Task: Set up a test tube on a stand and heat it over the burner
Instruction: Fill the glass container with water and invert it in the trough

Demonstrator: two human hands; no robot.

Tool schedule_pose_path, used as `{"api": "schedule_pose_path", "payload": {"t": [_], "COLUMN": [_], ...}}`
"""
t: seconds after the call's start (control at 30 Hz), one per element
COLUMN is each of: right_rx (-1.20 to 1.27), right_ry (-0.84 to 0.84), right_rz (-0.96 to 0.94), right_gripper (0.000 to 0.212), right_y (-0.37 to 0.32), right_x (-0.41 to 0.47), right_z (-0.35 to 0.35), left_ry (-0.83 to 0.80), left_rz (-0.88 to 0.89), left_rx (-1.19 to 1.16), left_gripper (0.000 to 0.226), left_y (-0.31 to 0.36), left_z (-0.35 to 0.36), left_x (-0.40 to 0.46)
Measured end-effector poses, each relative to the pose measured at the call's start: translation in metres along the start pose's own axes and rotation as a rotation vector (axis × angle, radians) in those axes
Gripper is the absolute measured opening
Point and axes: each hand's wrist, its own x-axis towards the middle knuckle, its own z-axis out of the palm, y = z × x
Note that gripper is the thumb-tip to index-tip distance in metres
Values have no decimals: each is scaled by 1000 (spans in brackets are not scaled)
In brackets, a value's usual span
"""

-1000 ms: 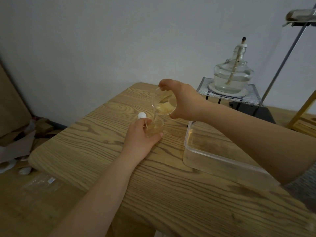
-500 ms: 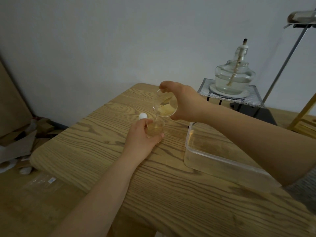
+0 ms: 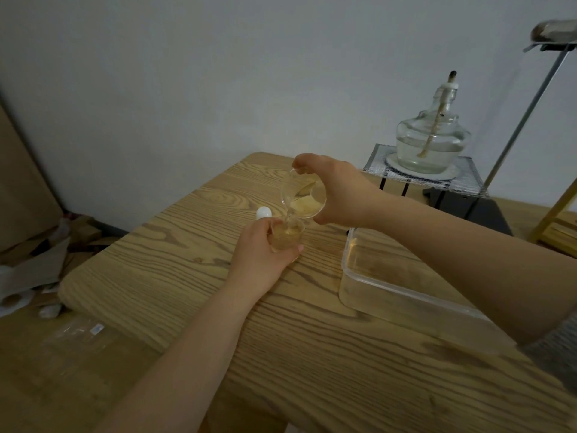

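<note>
Head view: wooden table (image 3: 175,276) against a pale wall, both forearms reaching in from below.
Left hand (image 3: 260,256): resting on the tabletop, fingers curled round a small clear cup (image 3: 286,235) standing upright; thumb side toward the camera.
Small clear cup: partly filled with yellowish liquid, mouth just below the tilted vessel.
Right hand (image 3: 342,190): raised above the table, fingers and thumb clamped on a tilted glass beaker (image 3: 303,195), lip down toward the cup.
Glass beaker: thin stream of liquid running from lip into the cup; small amount of liquid left inside.
White rounded object (image 3: 263,212): just behind the left hand, identity not clear.
Clear plastic tray (image 3: 390,295): on the table right of the hands, under the right forearm.
Alcohol burner (image 3: 432,142): glass, wick up, unlit, seated on wire mesh (image 3: 390,157) over a black support, far right rear.
Stand rod (image 3: 527,114): metal, slanting up to a clamp (image 3: 554,32) at the upper right corner.
Test tube: cannot tell where; clamp contents blurred.
Floor clutter (image 3: 34,264): cardboard and paper scraps, left of the table.
</note>
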Motion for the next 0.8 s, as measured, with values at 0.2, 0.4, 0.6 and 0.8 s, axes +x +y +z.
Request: {"api": "schedule_pose_path", "payload": {"t": [0.2, 0.4, 0.6, 0.8], "right_rx": [-3, -15, -28, -18], "right_ry": [-19, -32, -22, -11], "right_rz": [11, 12, 5, 2], "right_gripper": [90, 90, 90, 90], "right_y": [2, 2, 2, 1], "right_x": [-1, -2, -3, -3], "right_z": [1, 1, 1, 2], "left_ry": [4, -4, 0, 0], "left_rz": [-1, 8, 18, 24], "left_rx": [-11, -13, -10, -6], "left_gripper": [47, 36, 35, 34], "left_y": [2, 6, 5, 10], "left_z": [-1, -3, -2, -4], "left_x": [-1, -2, -2, -5]}}
